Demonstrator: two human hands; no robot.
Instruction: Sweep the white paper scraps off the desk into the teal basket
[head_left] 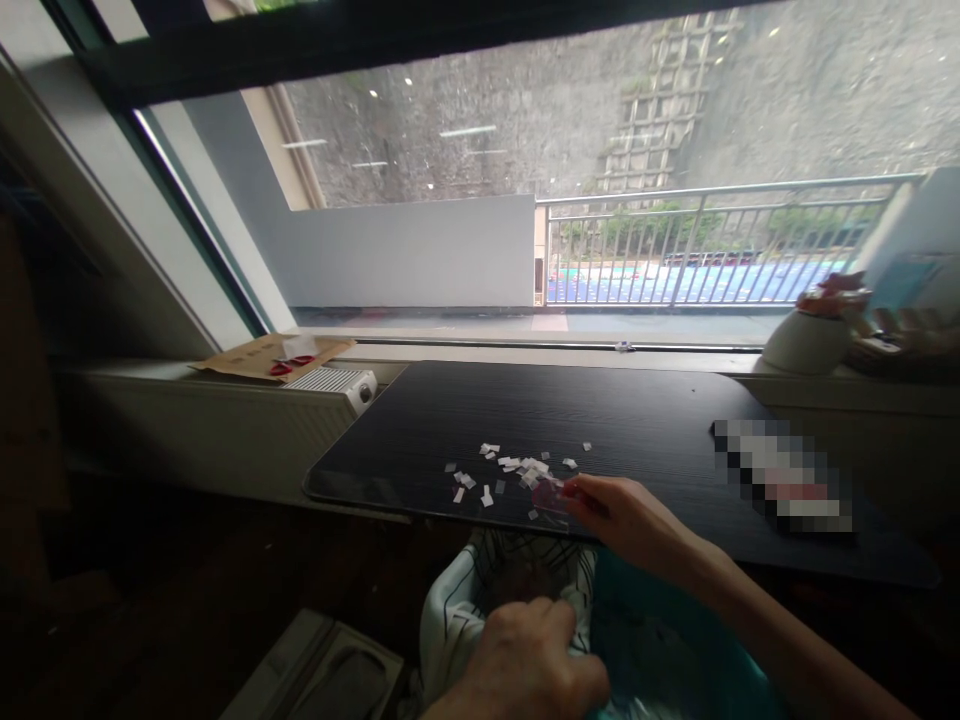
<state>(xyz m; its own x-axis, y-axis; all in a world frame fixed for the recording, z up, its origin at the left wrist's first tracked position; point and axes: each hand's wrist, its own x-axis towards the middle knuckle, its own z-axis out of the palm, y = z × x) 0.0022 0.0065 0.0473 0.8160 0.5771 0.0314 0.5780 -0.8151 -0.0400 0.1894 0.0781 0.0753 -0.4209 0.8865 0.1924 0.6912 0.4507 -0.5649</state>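
Observation:
My right hand [619, 510] is at the front edge of the black table [600, 400], its fingers closed on a clear, reddish plastic piece [550, 496]. That piece lies low against the tabletop, touching a scatter of small white and clear scraps [529, 467]. Below the table edge, a light trash bin [435, 612] lined with a white, black-striped bag [459, 628] stands under the scraps. My left hand [529, 650] is closed over the bin's near rim; its fingertips are hidden. What lies inside the bin is too dark to make out.
A teal container [652, 640] stands right of the bin. On the radiator [330, 385] lie a brown envelope [247, 358] and red-handled scissors [289, 367]. A blurred-out item [784, 475] rests on the table's right. A white pot [806, 335] stands by the window.

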